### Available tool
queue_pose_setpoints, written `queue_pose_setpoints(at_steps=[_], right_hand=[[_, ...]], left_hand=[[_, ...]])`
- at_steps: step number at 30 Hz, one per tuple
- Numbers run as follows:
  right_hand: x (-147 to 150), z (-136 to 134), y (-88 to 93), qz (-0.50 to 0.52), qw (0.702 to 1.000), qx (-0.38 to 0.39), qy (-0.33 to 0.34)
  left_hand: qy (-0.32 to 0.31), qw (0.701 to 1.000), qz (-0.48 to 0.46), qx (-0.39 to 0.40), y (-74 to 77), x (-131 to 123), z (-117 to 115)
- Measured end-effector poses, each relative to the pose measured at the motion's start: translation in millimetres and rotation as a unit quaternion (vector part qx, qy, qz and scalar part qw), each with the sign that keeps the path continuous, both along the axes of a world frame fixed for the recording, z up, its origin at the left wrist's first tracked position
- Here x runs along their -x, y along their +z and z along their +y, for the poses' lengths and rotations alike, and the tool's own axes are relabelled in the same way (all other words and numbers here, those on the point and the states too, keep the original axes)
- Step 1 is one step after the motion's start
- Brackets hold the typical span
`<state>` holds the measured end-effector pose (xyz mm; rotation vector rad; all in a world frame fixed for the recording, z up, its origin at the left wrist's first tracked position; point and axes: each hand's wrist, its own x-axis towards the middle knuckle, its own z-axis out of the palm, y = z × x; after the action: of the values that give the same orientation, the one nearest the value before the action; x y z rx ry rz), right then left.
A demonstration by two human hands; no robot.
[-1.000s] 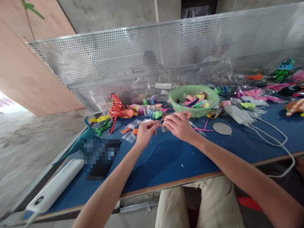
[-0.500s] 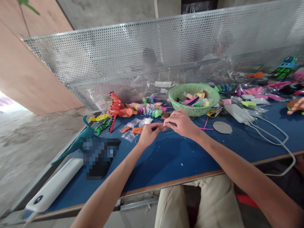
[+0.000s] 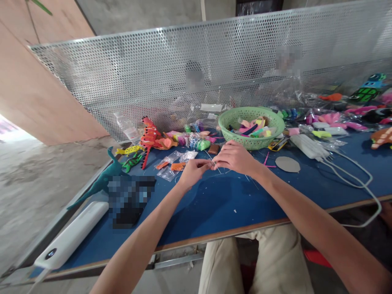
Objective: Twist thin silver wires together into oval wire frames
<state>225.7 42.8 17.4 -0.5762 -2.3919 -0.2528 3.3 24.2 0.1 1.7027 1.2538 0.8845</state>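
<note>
My left hand (image 3: 194, 171) and my right hand (image 3: 235, 158) meet above the blue table, fingertips pinched together. Between them run thin pale strands (image 3: 217, 167), like wire or thread; their exact kind is too small to tell. More fine strands trail under my right wrist. Just behind the fingers lies a small brown block (image 3: 213, 149). Clear bags with orange pieces (image 3: 177, 166) are to the left of my left hand. Pink crossed sticks (image 3: 267, 159) and a grey oval disc (image 3: 288, 164) lie to the right of my right hand.
A green basket (image 3: 225, 130) of colourful packets stands behind my hands. To the left are a red figure (image 3: 149, 132), a teal dinosaur (image 3: 105, 175), a phone (image 3: 131, 202) and a white power bank (image 3: 73, 234). A white cable (image 3: 372, 200) loops at right. A perforated metal screen (image 3: 137, 69) borders the back.
My right fingers have curled lower and closer around the strands, which now stick out more visibly between the hands. The brown block shows more. My left hand has hardly moved.
</note>
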Motion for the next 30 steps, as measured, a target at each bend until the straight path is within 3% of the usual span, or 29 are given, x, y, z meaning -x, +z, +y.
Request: queue_pose_setpoints(at_steps=[8, 21, 30], right_hand=[[-4.2, 4.7, -2.5, -0.035, 0.997, 0.056, 0.036], [6.1, 1.8, -10.1, -0.081, 0.997, -0.01, 0.012], [8.4, 1.5, -15.3, -0.088, 0.996, -0.024, 0.012]], left_hand=[[-0.008, 1.0, 0.017, -0.004, -4.9, 3.0, 2.9], [0.008, 0.996, 0.073, -0.056, 1.5, -3.2, -2.9], [0.016, 0.998, 0.047, -0.023, -2.8, -0.6, -1.8]])
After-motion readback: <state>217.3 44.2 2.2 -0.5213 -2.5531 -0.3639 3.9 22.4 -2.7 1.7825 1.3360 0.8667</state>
